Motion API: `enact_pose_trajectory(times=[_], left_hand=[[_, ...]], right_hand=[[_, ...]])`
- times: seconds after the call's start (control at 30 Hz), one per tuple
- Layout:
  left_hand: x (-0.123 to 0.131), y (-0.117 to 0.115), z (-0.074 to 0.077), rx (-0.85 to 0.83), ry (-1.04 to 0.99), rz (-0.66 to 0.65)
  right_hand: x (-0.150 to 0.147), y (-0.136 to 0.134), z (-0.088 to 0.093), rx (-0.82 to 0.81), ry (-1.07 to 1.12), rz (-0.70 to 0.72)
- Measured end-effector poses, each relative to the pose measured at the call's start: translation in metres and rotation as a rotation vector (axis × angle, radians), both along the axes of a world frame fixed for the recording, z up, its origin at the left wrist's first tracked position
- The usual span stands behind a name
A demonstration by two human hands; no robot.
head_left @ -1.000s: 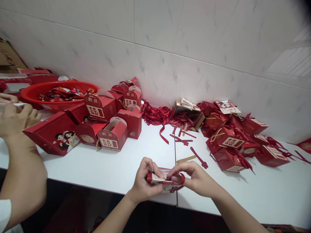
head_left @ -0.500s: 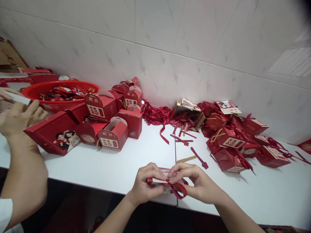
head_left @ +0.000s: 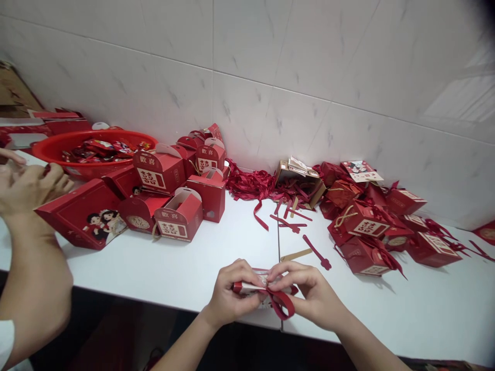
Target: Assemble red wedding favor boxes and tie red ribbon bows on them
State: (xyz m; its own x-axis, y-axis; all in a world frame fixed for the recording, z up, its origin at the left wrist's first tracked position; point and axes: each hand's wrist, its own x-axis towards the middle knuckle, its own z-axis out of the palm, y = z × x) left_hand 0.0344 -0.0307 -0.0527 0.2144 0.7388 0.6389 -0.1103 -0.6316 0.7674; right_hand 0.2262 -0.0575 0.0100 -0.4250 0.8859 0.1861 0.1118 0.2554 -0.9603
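Observation:
At the table's front edge, my left hand (head_left: 234, 292) is closed around the left side of a small red-and-white gift box (head_left: 246, 290). A dark red ribbon (head_left: 288, 305) forms a loop hanging off the box's near side. My right hand (head_left: 315, 294) pinches that ribbon against the box, thumb and fingers meeting near its middle. Both hands' fingertips nearly touch over the ribbon, so any knot there is hidden. Most of the box lies behind my fingers.
Red candy boxes (head_left: 180, 219) and a red basin (head_left: 46, 149) of sweets stand left, beside a co-worker's hands (head_left: 33, 185). A heap of ribbons (head_left: 251, 181), an open carton (head_left: 299, 180) and loose strips (head_left: 317, 252) lie ahead. Ribboned boxes (head_left: 363, 255) are piled right.
The ribbon loop has shifted slightly left and down while my hands stay almost in place. At the left, the white piece in the co-worker's hands has gone from sight.

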Motion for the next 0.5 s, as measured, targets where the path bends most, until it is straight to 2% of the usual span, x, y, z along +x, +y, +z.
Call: enact_pose_trajectory(times=[0.23,0.33,0.5], left_hand=[[0.003,-0.002,0.003,-0.043,0.015,0.127],[0.005,-0.003,0.004,-0.065,0.023,0.177],[0.007,-0.003,-0.005,-0.042,-0.03,0.164]], right_hand=[[-0.006,-0.002,-0.006,0.208,0.072,-0.009],[-0.01,-0.001,-0.012,0.298,0.071,-0.06],[-0.01,0.008,-0.031,0.443,0.076,-0.106]])
